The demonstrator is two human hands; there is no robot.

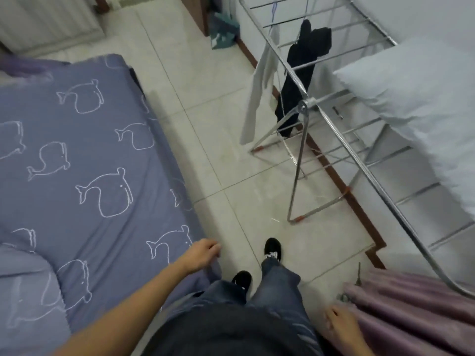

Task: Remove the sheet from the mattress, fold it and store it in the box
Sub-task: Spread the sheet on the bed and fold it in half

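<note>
A person's left hand [201, 254] at the edge of a spread whale-print sheet [90, 155], right hand [339, 323] beside mauve fabric [411, 309], drying rack [334, 129] opposite

Sheet [84, 155] at left, drying rack [307, 102] at rt (pillow [416, 98] on it), floor [218, 150] btwn.

Drying rack [304, 105] with black garment [307, 52]

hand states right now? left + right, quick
Left hand: fingers curled at the sheet edge; cannot tell if it grips.
Right hand: open, fingers relaxed, holding nothing, beside the curtain.
</note>
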